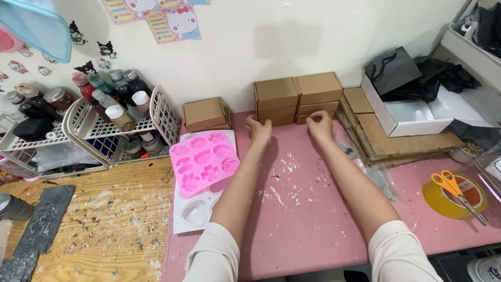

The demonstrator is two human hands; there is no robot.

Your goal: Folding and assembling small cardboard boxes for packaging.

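Note:
Both my arms reach forward over a pink table top [308, 224]. My left hand [259, 129] and my right hand [319, 125] rest with curled fingers at the base of a stack of small brown cardboard boxes [297, 97] against the wall. Each hand touches the lowest boxes at the front; nothing is lifted. Another brown box [204, 114] sits apart to the left of the stack.
A pink silicone mould [203, 162] lies on a white mould tray [195, 209] at left. White wire baskets [104, 128] hold paint bottles. Flat cardboard [389, 138], a white box [412, 112] with black bags, orange scissors [456, 190] and a tape roll [449, 203] are at right.

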